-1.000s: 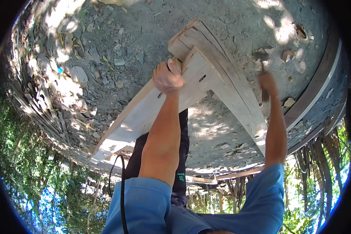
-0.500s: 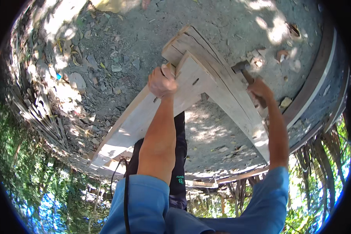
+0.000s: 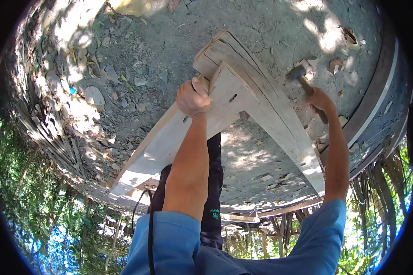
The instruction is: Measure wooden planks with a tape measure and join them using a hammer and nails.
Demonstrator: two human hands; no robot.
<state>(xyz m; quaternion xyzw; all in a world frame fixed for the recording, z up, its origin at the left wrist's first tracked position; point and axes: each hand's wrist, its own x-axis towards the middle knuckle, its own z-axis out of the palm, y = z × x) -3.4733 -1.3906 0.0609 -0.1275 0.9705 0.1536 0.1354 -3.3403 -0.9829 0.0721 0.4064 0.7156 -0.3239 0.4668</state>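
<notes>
My left hand (image 3: pixel 193 97) grips the upper edge of a pale wooden plank (image 3: pixel 165 142) that runs from the middle down to the lower left. A second plank (image 3: pixel 280 123) meets it at a corner (image 3: pixel 220 59) and runs down to the right, forming an angled frame over the ground. My right hand (image 3: pixel 320 101) is shut on the wooden handle of a hammer, whose dark head (image 3: pixel 297 72) hangs to the right of the second plank, a little above the ground.
Grey dirt ground (image 3: pixel 179 32) with stones, dry leaves and wood chips lies under the frame. A pile of thin sticks (image 3: pixel 50 137) lies at the left. A curved dark rim (image 3: pixel 376 101) runs along the right. My dark trouser leg (image 3: pixel 213 183) shows below the planks.
My right hand has swung the hammer down and leftward toward the right plank. My left hand has kept its hold on the plank edge.
</notes>
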